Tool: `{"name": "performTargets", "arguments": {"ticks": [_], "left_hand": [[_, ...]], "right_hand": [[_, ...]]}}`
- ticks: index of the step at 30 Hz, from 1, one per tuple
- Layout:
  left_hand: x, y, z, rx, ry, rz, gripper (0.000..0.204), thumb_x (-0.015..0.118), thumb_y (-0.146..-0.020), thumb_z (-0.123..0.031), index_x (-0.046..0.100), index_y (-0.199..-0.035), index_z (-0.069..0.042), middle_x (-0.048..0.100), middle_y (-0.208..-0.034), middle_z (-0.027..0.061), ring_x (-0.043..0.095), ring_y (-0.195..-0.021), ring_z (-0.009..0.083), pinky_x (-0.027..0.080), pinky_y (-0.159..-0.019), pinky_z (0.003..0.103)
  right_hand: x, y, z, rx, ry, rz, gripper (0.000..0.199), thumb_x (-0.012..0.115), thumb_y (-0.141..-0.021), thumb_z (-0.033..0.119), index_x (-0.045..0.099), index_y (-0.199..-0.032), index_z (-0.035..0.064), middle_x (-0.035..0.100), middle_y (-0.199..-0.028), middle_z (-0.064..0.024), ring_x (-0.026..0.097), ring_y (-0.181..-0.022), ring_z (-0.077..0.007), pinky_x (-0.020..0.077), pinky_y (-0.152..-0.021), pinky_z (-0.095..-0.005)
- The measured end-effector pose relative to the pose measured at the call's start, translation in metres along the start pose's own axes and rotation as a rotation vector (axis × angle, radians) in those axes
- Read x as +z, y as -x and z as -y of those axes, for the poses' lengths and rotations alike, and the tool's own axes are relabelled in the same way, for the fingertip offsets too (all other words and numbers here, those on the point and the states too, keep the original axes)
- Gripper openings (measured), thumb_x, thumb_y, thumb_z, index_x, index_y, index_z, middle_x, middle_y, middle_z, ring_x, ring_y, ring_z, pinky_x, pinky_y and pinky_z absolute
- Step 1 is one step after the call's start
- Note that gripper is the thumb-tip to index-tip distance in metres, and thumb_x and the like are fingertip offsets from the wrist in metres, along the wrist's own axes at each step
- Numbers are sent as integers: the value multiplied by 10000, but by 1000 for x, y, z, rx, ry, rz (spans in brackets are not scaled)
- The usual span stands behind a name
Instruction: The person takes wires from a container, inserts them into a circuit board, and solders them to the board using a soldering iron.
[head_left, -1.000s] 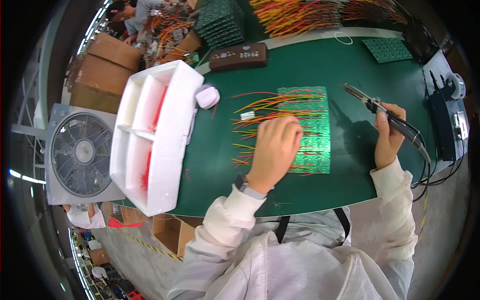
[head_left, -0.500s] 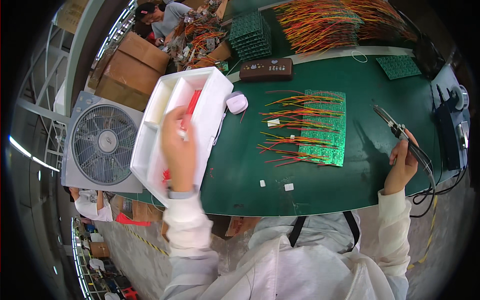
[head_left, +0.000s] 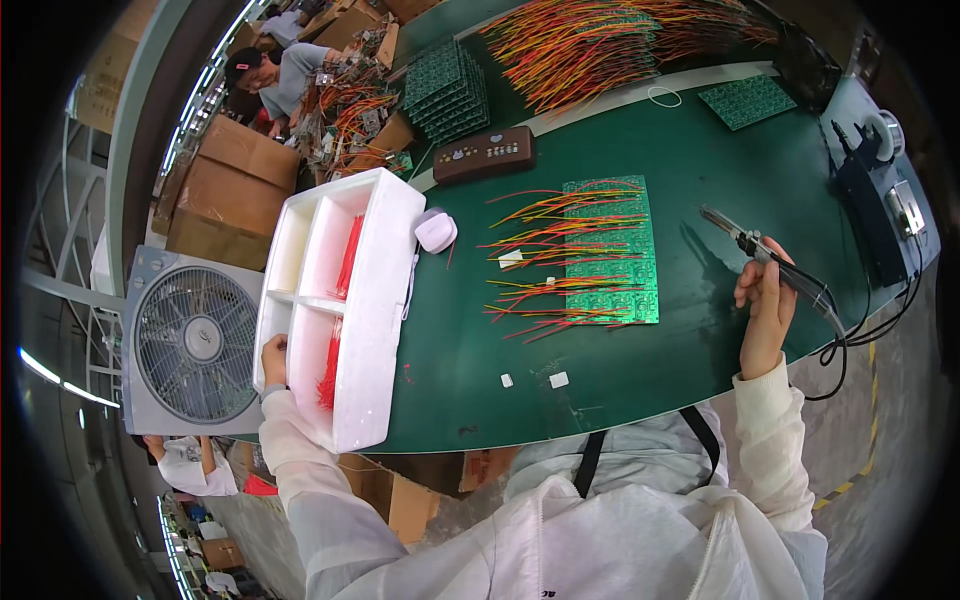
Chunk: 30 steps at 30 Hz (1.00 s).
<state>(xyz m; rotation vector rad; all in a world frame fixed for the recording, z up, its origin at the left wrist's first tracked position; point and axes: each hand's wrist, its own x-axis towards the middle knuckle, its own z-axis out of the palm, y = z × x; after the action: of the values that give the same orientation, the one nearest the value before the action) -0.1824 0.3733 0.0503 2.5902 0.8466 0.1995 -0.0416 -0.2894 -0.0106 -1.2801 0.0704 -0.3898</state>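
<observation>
My left hand [head_left: 274, 360] is at the lower left compartment of a white foam box [head_left: 375, 330], fingers curled; whatever they hold is hidden. Thin red wires [head_left: 350, 258] lie in the box's upper right compartment, and more red wires [head_left: 329, 370] fill the one below. In my right hand [head_left: 766, 315] is a corded soldering tool [head_left: 746, 241] with a slim metal tip, raised over the table's right side and pointing up and left. Left of it lies a green circuit board panel [head_left: 640, 270], with red, yellow and orange wires [head_left: 530, 237] sticking out leftward.
A dark soldering station [head_left: 873, 220] stands at the right edge. Along the back are stacked circuit boards [head_left: 447, 92], a wire pile [head_left: 570, 50], another board panel [head_left: 747, 101] and a brown case [head_left: 485, 155]. A fan [head_left: 200, 340] stands left; a co-worker [head_left: 285, 80] sits beyond.
My left hand has moved from above the red wires to the box's lower left compartment. The right hand still holds the soldering tool. The whole view has shifted somewhat.
</observation>
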Motion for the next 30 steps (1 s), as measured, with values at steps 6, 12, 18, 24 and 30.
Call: {"name": "performTargets", "arguments": {"ticks": [6, 12, 18, 24, 30], "left_hand": [[-3, 7, -5, 74, 63, -190, 81, 548, -715, 1, 599, -771, 31, 607, -677, 74, 560, -639, 119, 440, -624, 235], [-17, 29, -58, 264, 342, -566, 73, 534, -808, -65, 556, -831, 1, 589, -796, 66, 545, -724, 120, 436, -687, 230], [98, 165, -280, 484, 596, 22, 50, 516, -801, 24, 529, -844, 1, 547, -861, 84, 530, -736, 138, 445, -690, 234], [194, 192, -371, 808, 437, 101, 125, 597, -714, 47, 584, -814, -27, 526, -775, 64, 504, -667, 187, 402, -570, 269], [215, 196, -383, 860, 295, 41, 133, 645, -679, -21, 598, -788, -80, 494, -731, 33, 484, -711, 203, 353, -657, 288]], "right_hand": [[7, 3, 2, -79, 137, 53, 320, 449, -886, 214, 435, -1117, -7, 465, -683, -18, 428, -576, -64, 343, -502, -183], [2, 5, 5, -73, 128, 66, 299, 426, -901, 270, 466, -1031, 4, 437, -599, -2, 385, -499, -53, 299, -447, -176], [-9, 11, 0, -170, 219, 156, 347, 400, -903, 340, 478, -970, 9, 436, -577, 4, 364, -479, -46, 278, -429, -178], [-9, 10, 2, -112, 97, 222, 346, 447, -883, 339, 447, -997, 12, 426, -584, 3, 374, -493, -57, 297, -450, -183], [-8, 10, 3, -51, 114, 294, 323, 498, -867, 282, 417, -1021, 10, 426, -603, -2, 382, -516, -64, 306, -475, -185]]}}
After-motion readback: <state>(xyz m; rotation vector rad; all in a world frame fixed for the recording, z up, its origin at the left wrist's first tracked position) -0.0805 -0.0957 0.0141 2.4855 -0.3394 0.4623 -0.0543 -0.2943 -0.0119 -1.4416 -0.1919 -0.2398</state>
